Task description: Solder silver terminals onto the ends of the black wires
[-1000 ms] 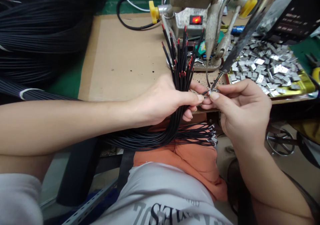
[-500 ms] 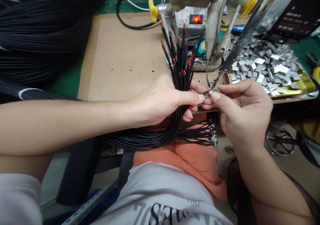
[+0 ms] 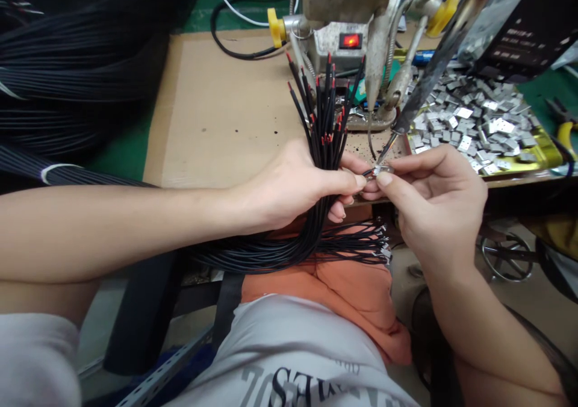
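My left hand (image 3: 311, 184) is closed round a bundle of black cables (image 3: 323, 112), whose red-tipped ends stand up above the fist. Between its thumb and fingertips one cable end sticks out to the right. My right hand (image 3: 438, 196) pinches a small silver metal connector (image 3: 383, 169) against that cable end. The tip of a soldering iron (image 3: 392, 139) comes down from the upper right and meets the connector. A thin solder wire (image 3: 371, 139) hangs from a feeder nozzle (image 3: 374, 82) just above. Finished-looking cable ends with metal pieces (image 3: 383, 247) lie across my lap.
A yellow tray (image 3: 544, 160) heaped with silver metal connectors (image 3: 474, 118) stands at the right. Behind the hands is a soldering machine with a lit red switch (image 3: 351, 41). Thick black cable bundles (image 3: 67, 76) lie at the left. Yellow-handled pliers (image 3: 564, 133) rest at far right.
The view has shifted slightly. Both hands keep their grips, and the connector stays at the iron's tip with little visible movement.
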### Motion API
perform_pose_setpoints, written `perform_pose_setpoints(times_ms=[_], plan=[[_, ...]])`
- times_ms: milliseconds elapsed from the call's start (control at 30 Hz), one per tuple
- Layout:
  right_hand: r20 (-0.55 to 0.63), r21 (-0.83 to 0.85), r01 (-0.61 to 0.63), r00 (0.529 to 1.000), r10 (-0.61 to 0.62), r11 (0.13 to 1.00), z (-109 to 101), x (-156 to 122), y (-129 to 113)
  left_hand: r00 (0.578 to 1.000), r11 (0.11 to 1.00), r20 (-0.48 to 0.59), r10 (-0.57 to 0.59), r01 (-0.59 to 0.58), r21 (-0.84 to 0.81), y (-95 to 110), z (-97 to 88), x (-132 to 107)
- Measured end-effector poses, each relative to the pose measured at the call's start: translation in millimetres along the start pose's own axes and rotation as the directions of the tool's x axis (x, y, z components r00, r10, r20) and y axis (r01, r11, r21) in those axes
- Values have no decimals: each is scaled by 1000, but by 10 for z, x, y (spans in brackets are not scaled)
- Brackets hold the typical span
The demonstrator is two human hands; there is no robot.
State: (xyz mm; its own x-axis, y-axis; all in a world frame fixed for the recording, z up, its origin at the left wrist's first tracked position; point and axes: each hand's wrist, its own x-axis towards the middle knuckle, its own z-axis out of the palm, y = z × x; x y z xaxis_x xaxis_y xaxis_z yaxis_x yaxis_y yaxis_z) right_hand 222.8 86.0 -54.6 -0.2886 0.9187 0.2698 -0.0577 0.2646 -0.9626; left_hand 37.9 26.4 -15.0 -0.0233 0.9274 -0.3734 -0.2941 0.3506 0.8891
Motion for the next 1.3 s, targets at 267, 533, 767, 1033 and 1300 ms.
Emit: perform_pose_setpoints(times_ms=[267,533,767,1033,1300], plan=[[179,-146,-67,979,93,987,-275,56,-329,988,944,133,84,-122,308,37,11,-109],[389,-241,-92,903,183,966,-496,169,-494,971,936,230,64,-138,323,-27,-2,-108],[269,-274,184,957,-109,944,-131,-99,-361,952,939,261,163,-231,256,-82,34,-90],[162,-243,41,987,-1,969,-208,-53,-346,988,934,32,154,-156,321,-16,45,-161],[229,-70,-23,973,38,997,-238,12,-302,989,927,49,141,-149,344,-33,29,-190]])
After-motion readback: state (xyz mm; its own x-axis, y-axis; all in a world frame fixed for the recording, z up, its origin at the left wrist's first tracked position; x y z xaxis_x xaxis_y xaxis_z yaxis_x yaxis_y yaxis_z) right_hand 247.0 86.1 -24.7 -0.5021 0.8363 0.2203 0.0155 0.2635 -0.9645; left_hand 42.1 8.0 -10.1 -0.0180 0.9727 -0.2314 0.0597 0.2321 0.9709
